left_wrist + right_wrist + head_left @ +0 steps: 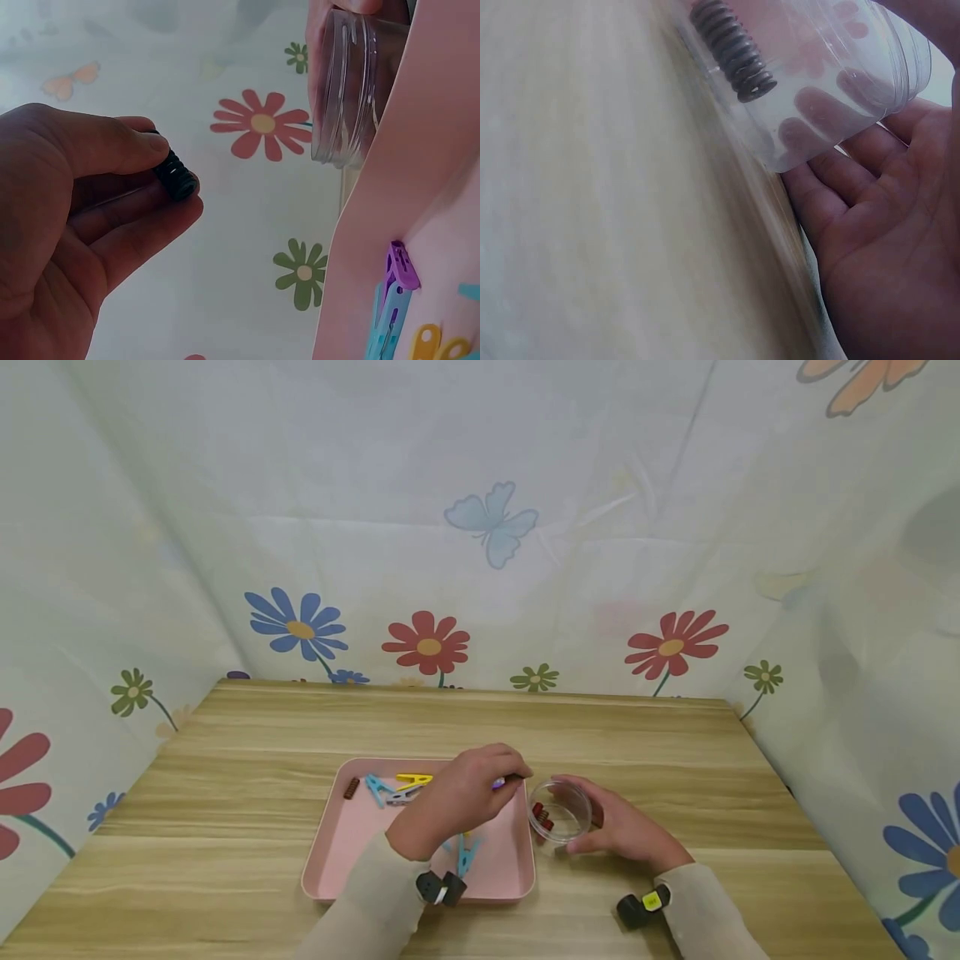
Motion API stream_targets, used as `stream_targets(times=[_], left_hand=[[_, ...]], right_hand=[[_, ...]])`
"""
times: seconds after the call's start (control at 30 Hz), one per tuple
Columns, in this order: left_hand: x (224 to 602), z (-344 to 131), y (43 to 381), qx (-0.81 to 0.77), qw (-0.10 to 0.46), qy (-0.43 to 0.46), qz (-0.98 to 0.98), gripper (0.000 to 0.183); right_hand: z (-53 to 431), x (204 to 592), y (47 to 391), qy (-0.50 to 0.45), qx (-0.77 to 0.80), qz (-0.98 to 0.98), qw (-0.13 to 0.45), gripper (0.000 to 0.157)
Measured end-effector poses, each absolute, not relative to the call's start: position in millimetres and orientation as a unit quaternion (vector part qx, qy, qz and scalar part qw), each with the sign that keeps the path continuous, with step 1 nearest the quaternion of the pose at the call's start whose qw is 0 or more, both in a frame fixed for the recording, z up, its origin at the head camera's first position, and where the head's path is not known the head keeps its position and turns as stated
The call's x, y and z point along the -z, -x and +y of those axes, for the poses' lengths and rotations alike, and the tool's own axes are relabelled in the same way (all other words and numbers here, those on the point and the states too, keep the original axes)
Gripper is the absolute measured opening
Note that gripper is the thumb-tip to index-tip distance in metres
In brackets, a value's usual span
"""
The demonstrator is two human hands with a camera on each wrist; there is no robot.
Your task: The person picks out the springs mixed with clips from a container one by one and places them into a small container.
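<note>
Dark coil spring (175,172), pinched in the left hand (468,787), looks stiff, best held mid-length; right hand (628,831) grips clear jar (562,810).

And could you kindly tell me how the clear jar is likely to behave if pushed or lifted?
The clear jar is probably light and fairly stiff, as its see-through wall holds a round shape in the right hand. Its smooth sides may feel slippery. The springs inside look loose, so they could slide if it tips.
</note>
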State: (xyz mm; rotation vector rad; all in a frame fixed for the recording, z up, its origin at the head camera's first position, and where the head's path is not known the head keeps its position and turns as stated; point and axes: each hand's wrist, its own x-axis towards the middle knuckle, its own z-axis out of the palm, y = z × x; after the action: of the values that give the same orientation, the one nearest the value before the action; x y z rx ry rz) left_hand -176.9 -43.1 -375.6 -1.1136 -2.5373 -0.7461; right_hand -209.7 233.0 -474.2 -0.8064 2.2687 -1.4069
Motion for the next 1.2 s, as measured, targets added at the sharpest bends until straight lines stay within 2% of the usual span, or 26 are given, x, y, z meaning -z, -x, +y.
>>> stream_targets(times=[0.4, 0.93, 1.2], left_hand=[[374, -38, 174, 0.252, 0.117, 0.382, -0.881, 0.013], [380, -32, 173, 0.242, 0.156, 0.407, -0.867, 0.012], [381, -31, 173, 0.245, 0.156, 0.41, -0.864, 0.013]], right_hand=[[233, 472, 209, 0.266, 0.49, 0.809, 0.185, 0.083], [233, 473, 208, 0.279, 0.493, 0.805, 0.175, 0.082], [233, 472, 208, 0.279, 0.495, 0.805, 0.171, 0.083]])
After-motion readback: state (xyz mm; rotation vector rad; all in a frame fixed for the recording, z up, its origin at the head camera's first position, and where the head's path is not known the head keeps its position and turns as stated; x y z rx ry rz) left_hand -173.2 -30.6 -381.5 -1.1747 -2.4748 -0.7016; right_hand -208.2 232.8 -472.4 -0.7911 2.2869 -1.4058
